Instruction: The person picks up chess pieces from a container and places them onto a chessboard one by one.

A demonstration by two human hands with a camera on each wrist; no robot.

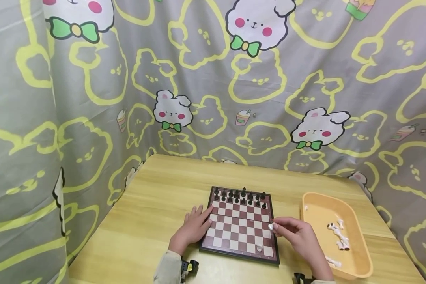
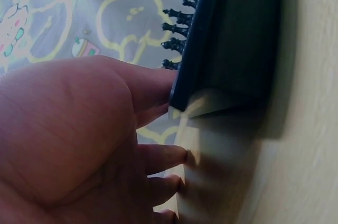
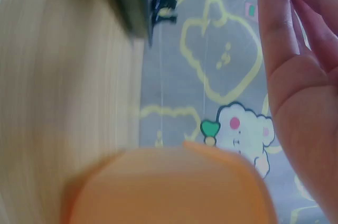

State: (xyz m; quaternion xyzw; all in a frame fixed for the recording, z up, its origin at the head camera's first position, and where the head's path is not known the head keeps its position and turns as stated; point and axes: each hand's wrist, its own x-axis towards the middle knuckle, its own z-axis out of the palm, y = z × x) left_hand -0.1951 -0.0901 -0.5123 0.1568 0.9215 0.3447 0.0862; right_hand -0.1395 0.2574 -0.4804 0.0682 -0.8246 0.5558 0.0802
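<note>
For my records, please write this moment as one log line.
left hand touches chessboard edge; right hand pinches white piece; black pieces on chessboard; white pieces in orange tray

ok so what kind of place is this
Probably a curtained-off tabletop corner indoors, though I can't tell what building: cartoon-print cloth hangs around a wood-grain table, which holds a chessboard and an orange tray.

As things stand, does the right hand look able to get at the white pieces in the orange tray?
Probably yes: the open-topped orange tray sits just beside the right hand, and nothing visible covers the white pieces inside, though that hand pinches another white piece.
</note>
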